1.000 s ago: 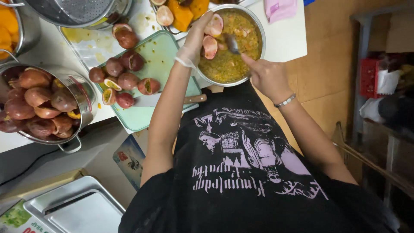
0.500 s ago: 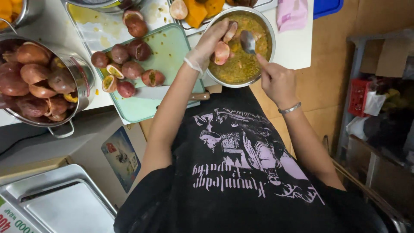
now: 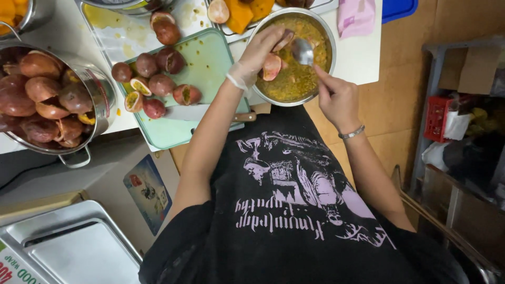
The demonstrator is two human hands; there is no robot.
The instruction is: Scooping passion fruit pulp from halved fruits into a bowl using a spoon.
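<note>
My left hand (image 3: 260,52), in a thin clear glove, holds a cut passion fruit half (image 3: 272,67) over a steel bowl (image 3: 330,39) full of yellow seedy pulp (image 3: 294,87). A second half (image 3: 286,38) shows at its fingertips. My right hand (image 3: 336,97), with a bracelet at the wrist, grips a metal spoon (image 3: 302,51) whose bowl sits right beside the held fruit, above the pulp.
A pale green cutting board (image 3: 210,58) carries several whole and halved passion fruits (image 3: 160,84) and a knife (image 3: 210,112). A big pot of passion fruit (image 3: 42,100) stands left. Emptied shells (image 3: 239,10) and a pink cloth (image 3: 356,16) lie behind. Steel trays (image 3: 68,247) sit low left, shelves (image 3: 463,105) right.
The spoon has come up out of the pulp and moved next to the fruit half in my left hand. The camera view has shifted slightly.
</note>
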